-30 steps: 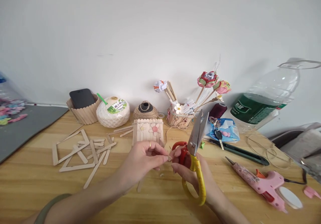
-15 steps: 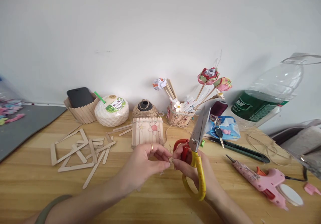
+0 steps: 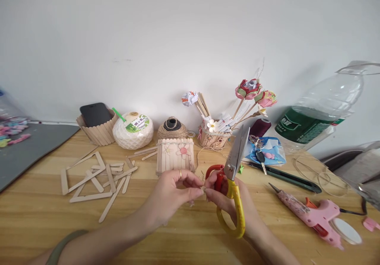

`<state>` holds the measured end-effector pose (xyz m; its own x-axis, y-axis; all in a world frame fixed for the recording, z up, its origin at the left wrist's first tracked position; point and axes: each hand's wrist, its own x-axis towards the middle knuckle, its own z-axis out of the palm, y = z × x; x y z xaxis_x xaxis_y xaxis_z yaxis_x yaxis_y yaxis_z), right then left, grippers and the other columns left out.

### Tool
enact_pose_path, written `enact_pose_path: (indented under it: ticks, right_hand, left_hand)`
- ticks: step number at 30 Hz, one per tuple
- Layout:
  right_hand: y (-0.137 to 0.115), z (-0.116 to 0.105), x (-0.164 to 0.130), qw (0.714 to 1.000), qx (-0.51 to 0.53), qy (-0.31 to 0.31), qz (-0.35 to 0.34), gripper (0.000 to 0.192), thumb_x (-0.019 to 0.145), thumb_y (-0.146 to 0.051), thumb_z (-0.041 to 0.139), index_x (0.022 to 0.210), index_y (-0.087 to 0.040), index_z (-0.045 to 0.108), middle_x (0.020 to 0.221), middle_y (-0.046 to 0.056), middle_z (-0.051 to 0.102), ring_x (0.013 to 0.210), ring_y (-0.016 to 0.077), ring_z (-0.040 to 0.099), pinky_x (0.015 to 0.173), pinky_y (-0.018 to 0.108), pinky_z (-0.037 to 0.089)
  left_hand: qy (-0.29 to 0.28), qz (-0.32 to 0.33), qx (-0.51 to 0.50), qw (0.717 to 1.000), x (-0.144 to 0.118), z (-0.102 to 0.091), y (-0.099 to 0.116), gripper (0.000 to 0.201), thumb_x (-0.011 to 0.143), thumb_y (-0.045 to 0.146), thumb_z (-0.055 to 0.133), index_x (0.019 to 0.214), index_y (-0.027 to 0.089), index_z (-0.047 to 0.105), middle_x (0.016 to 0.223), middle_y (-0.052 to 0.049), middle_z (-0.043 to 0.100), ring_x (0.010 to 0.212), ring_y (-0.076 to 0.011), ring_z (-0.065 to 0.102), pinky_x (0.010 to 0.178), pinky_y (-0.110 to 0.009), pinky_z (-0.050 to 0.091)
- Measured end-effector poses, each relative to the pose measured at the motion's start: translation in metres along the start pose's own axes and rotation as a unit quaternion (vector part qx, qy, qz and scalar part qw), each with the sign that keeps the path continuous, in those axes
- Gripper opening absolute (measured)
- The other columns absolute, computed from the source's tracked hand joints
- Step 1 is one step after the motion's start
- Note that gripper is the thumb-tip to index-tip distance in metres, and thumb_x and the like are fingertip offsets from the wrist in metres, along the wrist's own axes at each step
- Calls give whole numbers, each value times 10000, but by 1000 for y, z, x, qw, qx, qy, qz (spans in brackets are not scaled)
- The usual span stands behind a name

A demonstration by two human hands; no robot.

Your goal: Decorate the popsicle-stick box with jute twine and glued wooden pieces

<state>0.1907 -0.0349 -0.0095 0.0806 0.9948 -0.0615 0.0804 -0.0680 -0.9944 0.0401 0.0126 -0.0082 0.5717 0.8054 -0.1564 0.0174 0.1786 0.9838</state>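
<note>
**Hands meet over a scrap of stick, scissors parked upright**

Little has shifted since a second ago: both hands have crept slightly lower in my view, and the scissors (image 3: 233, 185) lean a touch more to the right, blades closed and pointing up and away.

My left hand (image 3: 169, 195) pinches a tiny piece of wood (image 3: 203, 188) between thumb and forefinger. It is too small for me to judge its long axis. My right hand (image 3: 225, 201) meets it from the other side, fingertips touching the same piece while the remaining fingers are clenched around the yellow and red scissor handles. The piece sits just left of the scissors' pivot, between the two hands and above the wooden table (image 3: 190, 237); both hands are equally close to it.

Behind the scissors stands a small stick fence panel (image 3: 175, 156). Well to their left lie loose craft sticks (image 3: 97, 178). To their right are a dark utility knife (image 3: 285, 176) and, nearer me, a pink glue gun (image 3: 314, 215). Bare tabletop lies in front of the scissors and beneath them, room enough for the hands to move.
</note>
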Motion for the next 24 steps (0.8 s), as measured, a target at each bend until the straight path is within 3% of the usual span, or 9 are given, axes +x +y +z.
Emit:
enact_pose_path:
  ticks: [24]
  right_hand:
    - [3, -1, 1, 1000, -10, -5, -6, 188, 613, -243, 646, 651, -175, 475, 582, -50, 504, 527, 88, 445, 497, 203, 359]
  left_hand:
    - [15, -46, 27, 998, -2, 2, 9, 102, 651, 242, 616, 662, 141, 613, 668, 0, 583, 651, -119, 520, 563, -222, 468]
